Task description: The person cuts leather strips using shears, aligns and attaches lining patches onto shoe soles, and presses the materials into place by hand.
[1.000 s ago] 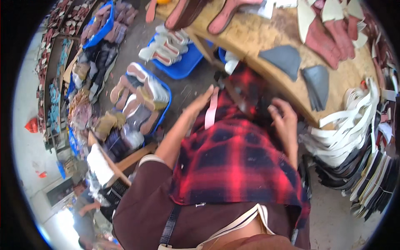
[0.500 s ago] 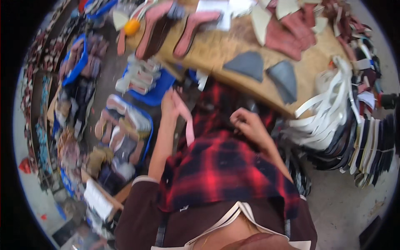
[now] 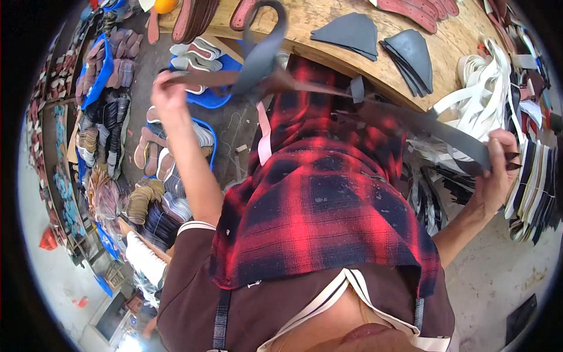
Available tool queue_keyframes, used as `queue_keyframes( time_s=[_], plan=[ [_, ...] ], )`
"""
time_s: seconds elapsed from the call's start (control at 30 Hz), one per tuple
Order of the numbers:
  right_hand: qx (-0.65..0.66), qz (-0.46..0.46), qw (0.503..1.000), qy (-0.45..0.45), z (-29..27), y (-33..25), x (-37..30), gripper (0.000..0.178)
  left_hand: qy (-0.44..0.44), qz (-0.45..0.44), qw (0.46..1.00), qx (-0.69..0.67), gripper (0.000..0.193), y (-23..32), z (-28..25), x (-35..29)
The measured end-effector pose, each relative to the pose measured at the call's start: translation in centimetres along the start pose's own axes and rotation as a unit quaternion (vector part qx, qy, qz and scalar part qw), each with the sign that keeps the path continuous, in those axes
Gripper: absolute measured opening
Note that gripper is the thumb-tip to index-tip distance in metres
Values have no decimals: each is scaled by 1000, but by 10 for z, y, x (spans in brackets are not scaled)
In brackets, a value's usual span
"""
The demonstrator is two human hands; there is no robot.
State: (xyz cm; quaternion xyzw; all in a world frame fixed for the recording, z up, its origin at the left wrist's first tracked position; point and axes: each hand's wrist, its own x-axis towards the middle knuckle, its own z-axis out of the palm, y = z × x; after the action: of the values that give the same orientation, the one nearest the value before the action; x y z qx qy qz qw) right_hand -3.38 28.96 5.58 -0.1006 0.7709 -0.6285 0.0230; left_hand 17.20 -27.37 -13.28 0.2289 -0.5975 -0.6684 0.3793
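Observation:
My left hand [image 3: 170,97], raised on the left beside the table, is closed on one end of a dark brown strip [image 3: 214,78]. Far out to the right, my right hand [image 3: 497,161] grips a dark grey strip [image 3: 437,128], and pointed ends stick out past its fingers. Between the hands the dark strips run across above my lap, blurred by motion, with a loop rising in the middle. Whether they are one length or several I cannot tell. A pink strip [image 3: 264,138] hangs at the left side of my red and black plaid apron [image 3: 305,193].
Ahead stands a wooden table [image 3: 404,29] with grey cut pieces [image 3: 346,35] and pink sole-shaped pieces [image 3: 193,17]. White straps [image 3: 478,100] drape over its right corner. Blue bins [image 3: 214,102] of stacked soles line the floor at left. Strip bundles [image 3: 531,182] hang at right.
My hands have moved wide apart, the right one far to the right. Dark strips now stretch between them. The pink strip has left my left hand and lies against the apron.

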Motion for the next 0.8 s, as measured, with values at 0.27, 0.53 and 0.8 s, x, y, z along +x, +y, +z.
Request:
queue_keyframes(
  time_s=[0.27,0.53,0.8],
  plan=[
    [249,52,959,128,-105,33,12,17,74,-39,995,62,9,21,-204,-6],
    [202,-37,977,-64,-18,-37,40,36,-522,-168,589,594,45,45,78,-51],
    [226,-42,972,-46,-3,-81,30,36,-645,150,728,177,55,31,321,-97]
  ],
)
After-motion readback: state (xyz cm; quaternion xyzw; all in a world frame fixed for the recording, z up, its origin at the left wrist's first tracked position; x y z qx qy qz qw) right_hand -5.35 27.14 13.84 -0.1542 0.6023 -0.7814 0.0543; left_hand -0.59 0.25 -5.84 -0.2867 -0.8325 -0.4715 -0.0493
